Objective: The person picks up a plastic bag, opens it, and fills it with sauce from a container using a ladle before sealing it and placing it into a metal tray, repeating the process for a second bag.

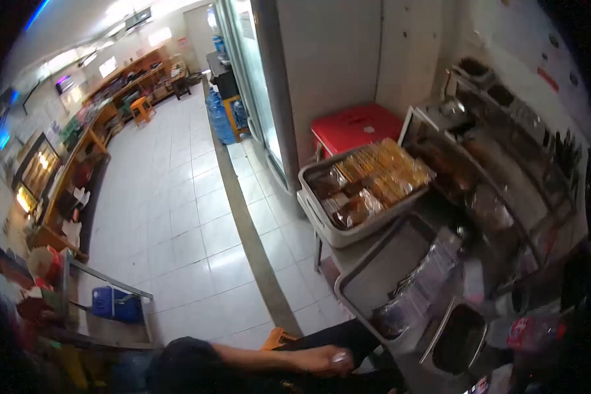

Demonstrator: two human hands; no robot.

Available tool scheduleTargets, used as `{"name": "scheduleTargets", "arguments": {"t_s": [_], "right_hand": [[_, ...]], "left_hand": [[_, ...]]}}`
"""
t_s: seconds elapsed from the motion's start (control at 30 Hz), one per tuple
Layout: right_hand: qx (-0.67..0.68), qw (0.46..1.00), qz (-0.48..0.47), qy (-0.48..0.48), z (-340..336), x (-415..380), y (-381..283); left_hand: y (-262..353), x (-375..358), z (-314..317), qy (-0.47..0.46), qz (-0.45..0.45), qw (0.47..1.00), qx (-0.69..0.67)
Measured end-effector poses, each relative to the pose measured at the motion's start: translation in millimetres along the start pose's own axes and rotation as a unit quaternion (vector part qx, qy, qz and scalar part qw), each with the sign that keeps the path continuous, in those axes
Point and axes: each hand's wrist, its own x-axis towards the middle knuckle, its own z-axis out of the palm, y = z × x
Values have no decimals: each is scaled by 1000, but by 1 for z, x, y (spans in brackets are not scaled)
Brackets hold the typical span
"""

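My left hand [328,361] is at the bottom centre, over my dark-clothed leg, at the end of a bare forearm. Its fingers look curled closed, and a small shiny spot shows at them, too blurred to identify. To its right a grey metal tray [348,289] holds clear plastic packets [433,269]. A metal container with dark contents [458,338] stands at the tray's lower right. My right hand is out of view.
A white tub [338,240] full of wrapped packs stands before a red cooler [358,128]. Metal racks are at right, beside a red-labelled bottle [528,333]. A glass-door fridge [259,79], water jugs [220,118] and a blue box [116,304] are farther left.
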Motion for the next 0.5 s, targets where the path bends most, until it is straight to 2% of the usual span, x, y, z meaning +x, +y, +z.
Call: {"name": "scheduleTargets", "arguments": {"t_s": [0.03, 0.1, 0.13, 0.17, 0.23, 0.3, 0.37, 0.4, 0.47, 0.5], "right_hand": [[35, 998, 14, -46, 6, -16, -13], [85, 984, 41, -153, 13, -49, -31], [96, 976, 24, -195, 17, -67, -38], [102, 969, -12, -225, 22, -85, -48], [91, 958, -128, -239, 36, -129, -85], [78, 939, -250, -223, 50, -173, -135], [39, 938, -292, -183, 65, -193, -170], [20, 935, -315, -159, 68, -198, -177], [-29, 934, -284, -213, 94, -159, -164], [-43, 945, -244, -213, 84, -181, -182]], "left_hand": [[-18, -2, -5, 19, -87, 996, -31], [-89, 18, -11, 41, -51, 980, -189], [-93, 19, -9, 51, -36, 961, -269], [-96, 21, -9, 74, -10, 962, -263], [-63, 19, 8, 125, 35, 960, -249], [-115, 63, -5, 78, 171, 962, -197], [-143, 95, -17, 140, 136, 980, -27], [-138, 101, -18, 168, 120, 977, 60], [-109, 103, -27, 186, 45, 973, 128], [-102, 101, -20, 161, -6, 971, 177]]}}
